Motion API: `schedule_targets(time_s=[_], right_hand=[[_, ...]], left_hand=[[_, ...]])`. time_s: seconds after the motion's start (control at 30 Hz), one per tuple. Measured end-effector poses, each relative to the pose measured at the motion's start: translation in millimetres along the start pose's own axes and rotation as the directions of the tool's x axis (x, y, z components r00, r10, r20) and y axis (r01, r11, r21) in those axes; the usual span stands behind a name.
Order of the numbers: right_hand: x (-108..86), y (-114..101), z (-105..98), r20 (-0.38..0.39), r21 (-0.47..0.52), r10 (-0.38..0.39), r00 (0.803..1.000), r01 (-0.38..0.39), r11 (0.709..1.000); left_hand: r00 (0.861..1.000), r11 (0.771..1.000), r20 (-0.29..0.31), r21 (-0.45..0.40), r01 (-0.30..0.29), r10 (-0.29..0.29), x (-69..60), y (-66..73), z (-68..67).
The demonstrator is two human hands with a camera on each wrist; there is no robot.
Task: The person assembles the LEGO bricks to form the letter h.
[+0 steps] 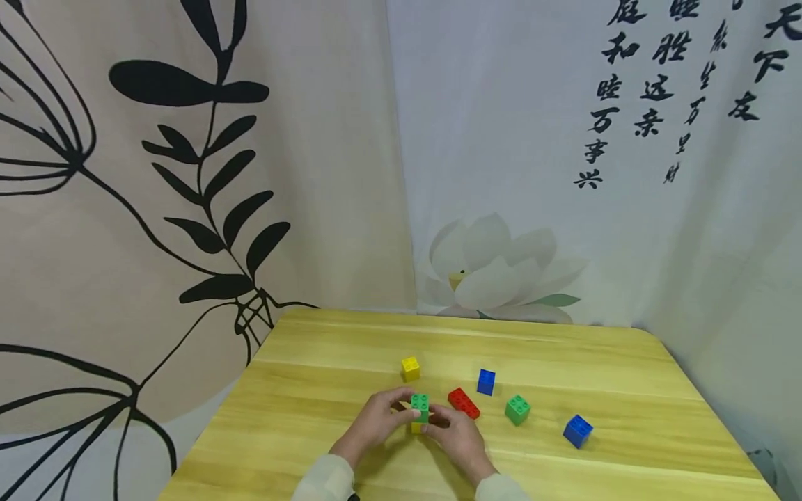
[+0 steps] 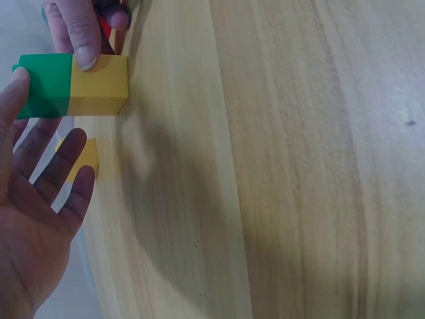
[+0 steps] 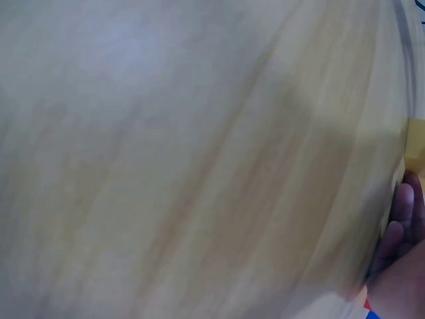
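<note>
A green building brick (image 1: pixel 420 400) is stacked on a yellow brick (image 2: pixel 106 86), the two pressed flush together in the left wrist view. My left hand (image 1: pixel 374 423) pinches the green one, its thumb on the near side and its other fingers spread. On the opposite side, my right hand (image 1: pixel 457 438) holds the yellow brick, with a fingertip flat on its face. Both hands are just above the table. In the right wrist view, only part of the right hand (image 3: pixel 402 222) and a yellow corner show at the right edge.
Beyond the hands stands a loose yellow brick (image 1: pixel 410 369). To the right are a long red brick (image 1: pixel 464 403), a blue brick (image 1: pixel 486 381), another green brick (image 1: pixel 517 410) and a second blue brick (image 1: pixel 577 431). A patterned curtain (image 1: pixel 338 153) hangs behind the wooden table (image 1: pixel 301 390).
</note>
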State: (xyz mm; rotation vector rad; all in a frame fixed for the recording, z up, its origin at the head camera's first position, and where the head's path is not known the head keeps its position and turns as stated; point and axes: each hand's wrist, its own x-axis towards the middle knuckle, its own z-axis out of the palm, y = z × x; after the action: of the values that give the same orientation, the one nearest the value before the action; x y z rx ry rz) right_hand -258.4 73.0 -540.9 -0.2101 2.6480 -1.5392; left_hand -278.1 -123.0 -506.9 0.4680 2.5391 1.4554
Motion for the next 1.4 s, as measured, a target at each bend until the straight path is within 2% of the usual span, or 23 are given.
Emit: schedule_targets(time_s=[0.13, 0.3, 0.53, 0.83, 1.17, 1.4], right_hand=[[0.3, 1.9, 0.3, -0.012, -0.005, -0.009, 1.0, 0.009, 1.0], [1.7, 2.8, -0.7, -0.025, -0.012, -0.02, 0.999, 0.02, 1.0], [-1.1, 3.6, -2.3, 0.012, 0.06, -0.017, 1.0, 0.016, 0.998], [-4.8, 4.0, -7.9, 0.035, 0.1, -0.006, 0.999, 0.002, 0.995], [-10.5, 1.3, -23.4, 0.025, 0.05, 0.018, 1.0, -0.019, 0.999], [-13.3, -1.1, -37.9, -0.041, 0.023, 0.006, 0.999, -0.005, 1.0]], left_hand=[[1.0, 1.0, 0.006, 0.003, -0.006, 0.006, 0.9, 1.8, 0.7], [1.0, 1.0, 0.023, 0.017, -0.011, 0.011, 4.4, 5.2, -4.8], [0.999, 0.998, 0.026, 0.061, 0.019, -0.021, 9.4, 9.0, -13.3], [1.0, 0.997, 0.021, 0.081, 0.019, -0.021, 14.5, 11.4, -12.9], [0.999, 0.993, -0.021, 0.107, 0.046, -0.044, 11.0, 7.7, -18.0], [0.998, 0.991, -0.041, 0.128, 0.043, -0.038, 9.9, 14.0, -24.2]])
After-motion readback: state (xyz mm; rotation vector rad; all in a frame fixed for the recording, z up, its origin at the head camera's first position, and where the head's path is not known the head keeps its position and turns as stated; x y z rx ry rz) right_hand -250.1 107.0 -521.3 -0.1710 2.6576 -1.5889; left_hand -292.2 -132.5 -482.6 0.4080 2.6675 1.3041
